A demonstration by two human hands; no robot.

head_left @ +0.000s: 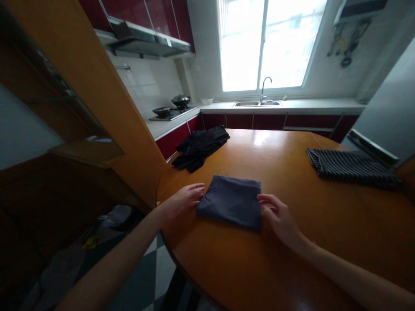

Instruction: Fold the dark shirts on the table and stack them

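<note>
A folded dark grey cloth (231, 200) lies on the round wooden table (292, 255) near its front left edge. My left hand (183, 200) rests flat at the cloth's left side, fingers stretched out and touching its edge. At the cloth's right side my right hand (279, 218) has its fingers loosely spread, the fingertips at the cloth's edge. Neither hand holds anything.
A crumpled black garment (199, 147) lies at the table's far left. A striped folded cloth (352, 167) sits at the far right. A wooden cabinet (97, 108) stands to the left. Behind are a stove with pans (171, 110), a sink (257, 103) and a window.
</note>
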